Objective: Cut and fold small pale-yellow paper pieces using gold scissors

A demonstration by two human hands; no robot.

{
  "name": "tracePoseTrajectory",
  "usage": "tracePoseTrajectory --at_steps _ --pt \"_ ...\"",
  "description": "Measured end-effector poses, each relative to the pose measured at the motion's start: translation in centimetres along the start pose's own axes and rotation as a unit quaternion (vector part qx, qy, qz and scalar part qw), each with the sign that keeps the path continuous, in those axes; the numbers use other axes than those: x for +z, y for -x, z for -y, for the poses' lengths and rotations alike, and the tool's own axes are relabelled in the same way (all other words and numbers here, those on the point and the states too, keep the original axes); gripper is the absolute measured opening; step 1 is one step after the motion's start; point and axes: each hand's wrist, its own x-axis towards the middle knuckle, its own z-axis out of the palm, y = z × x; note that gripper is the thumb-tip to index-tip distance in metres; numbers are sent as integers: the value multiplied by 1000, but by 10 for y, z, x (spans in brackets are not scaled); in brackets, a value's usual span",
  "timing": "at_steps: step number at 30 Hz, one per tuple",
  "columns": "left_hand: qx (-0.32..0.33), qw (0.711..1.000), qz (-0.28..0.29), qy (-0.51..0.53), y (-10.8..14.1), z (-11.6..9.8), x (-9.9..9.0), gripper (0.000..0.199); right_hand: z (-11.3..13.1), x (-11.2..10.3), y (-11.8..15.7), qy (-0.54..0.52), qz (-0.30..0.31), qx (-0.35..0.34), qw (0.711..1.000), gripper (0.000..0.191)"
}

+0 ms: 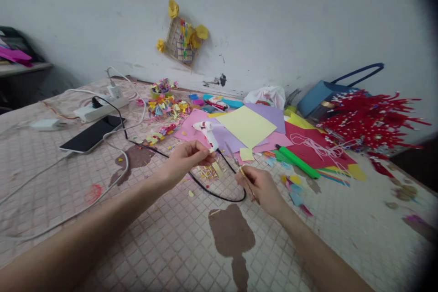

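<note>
My left hand (186, 159) is closed in a pinch, with a small pale yellow piece of paper (212, 150) showing at its fingertips. Wrapped in my right hand (262, 187) is a pair of scissors (237, 160), its blades pointing up and to the left. Just beyond my left fingers lies a white glue gun (208, 133) on coloured sheets. A pale yellow strip (217, 169) and a heap of tiny clippings (207, 173) are below those fingers. A pale yellow sheet (246, 125) tops the purple and pink papers.
Left of my hands are a phone (94, 134), a power strip (99, 108) and loose white cables. A black cord (219, 197) loops between my hands. Paper flowers (169, 109) lie behind. To the right are a green marker (297, 162), white string (316, 148) and red beaded stems (362, 121).
</note>
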Motion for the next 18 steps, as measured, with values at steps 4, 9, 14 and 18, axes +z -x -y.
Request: tracePoseTrajectory --at_steps 4,9,14,18 --pt "11 998 -55 -19 -9 -4 -16 15 -29 -26 -15 317 -68 50 945 29" --pt "4 997 -75 -36 -13 -3 -24 17 -57 -47 -20 415 -40 87 905 26" --pt "-38 999 -28 -22 -6 5 -9 19 -59 -52 -19 362 -83 63 926 25" --pt "-80 997 18 -10 5 10 9 22 -36 -36 -16 135 -126 -6 983 23"
